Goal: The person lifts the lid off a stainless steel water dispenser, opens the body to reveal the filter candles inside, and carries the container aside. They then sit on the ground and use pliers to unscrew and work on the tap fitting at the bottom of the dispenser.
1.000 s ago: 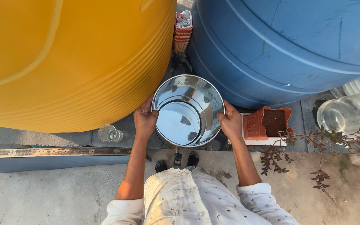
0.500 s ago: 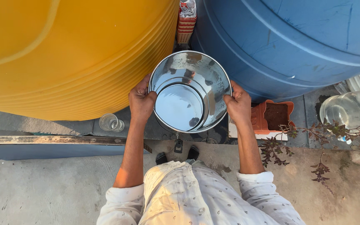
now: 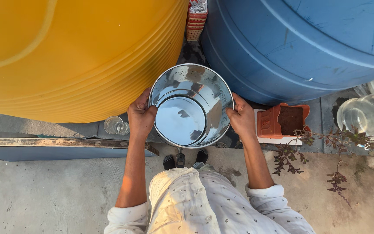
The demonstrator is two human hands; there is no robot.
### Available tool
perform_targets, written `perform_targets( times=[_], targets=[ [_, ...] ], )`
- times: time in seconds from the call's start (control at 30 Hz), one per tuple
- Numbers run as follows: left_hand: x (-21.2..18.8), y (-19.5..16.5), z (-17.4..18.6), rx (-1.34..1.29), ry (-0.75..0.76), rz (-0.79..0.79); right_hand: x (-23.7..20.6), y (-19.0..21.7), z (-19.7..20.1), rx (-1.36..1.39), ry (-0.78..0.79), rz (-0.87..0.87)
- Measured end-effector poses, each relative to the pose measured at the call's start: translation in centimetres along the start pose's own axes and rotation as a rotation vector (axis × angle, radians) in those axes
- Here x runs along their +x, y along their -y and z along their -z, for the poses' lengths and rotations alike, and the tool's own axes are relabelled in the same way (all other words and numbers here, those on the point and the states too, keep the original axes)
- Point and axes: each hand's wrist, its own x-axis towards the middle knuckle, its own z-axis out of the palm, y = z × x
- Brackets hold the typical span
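From the head camera, looking straight down: one shiny steel bucket (image 3: 191, 106) is held in the air in front of the person, its open mouth facing up, in the gap between two big tanks. There are two tanks, one yellow tank (image 3: 74, 52) on the left and one blue tank (image 3: 299, 43) on the right; both have ribbed round walls, and the bucket sits just below where they come closest. The bucket's inside is bare and mirror-bright, reflecting sky and the tank colours.

The left hand (image 3: 140, 117) grips the bucket's left rim, its fingers clenched over the edge with the thumb on the outside wall. The right hand (image 3: 241, 118) grips the right rim the same way, fingers curled over the edge. Both forearms are bare, and the sleeves of a white patterned shirt (image 3: 204, 203) are rolled up at the elbows.

On the ground there is one small clear drinking glass (image 3: 116, 125), standing just left of the left hand at the foot of the yellow tank. One square terracotta pot (image 3: 283, 120) holding dark soil stands right of the right hand, on a white base. One large clear glass jar (image 3: 360, 115) lies further right, and a thin dark-leaved plant (image 3: 325, 147) trails across the concrete floor (image 3: 44, 195) beside it. One stack of red and white containers (image 3: 196, 17) is wedged at the top between the tanks. A long weathered plank (image 3: 57, 143) lies along the left edge.
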Motion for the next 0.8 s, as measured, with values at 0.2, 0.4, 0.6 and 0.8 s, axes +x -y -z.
perform_targets(
  times=[0.2, 0.4, 0.6, 0.8],
  targets=[
    [-1.0, 1.2, 0.6, 0.017, -0.035, 0.119, 0.0, -1.0, -0.8, 0.015, 0.038, 0.006],
    [-1.9, 2.1, 1.0, 0.044, -0.037, 0.120, 0.0, -1.8, -1.4, -0.021, 0.043, -0.014],
    [-2.7, 2.2, 1.3, 0.035, 0.016, 0.210, 0.3, -2.4, -2.0, -0.104, 0.022, -0.111],
    [-2.9, 2.5, 1.5, 0.067, 0.031, 0.248, 0.5, -3.2, -2.3, -0.097, -0.010, -0.110]
  ],
)
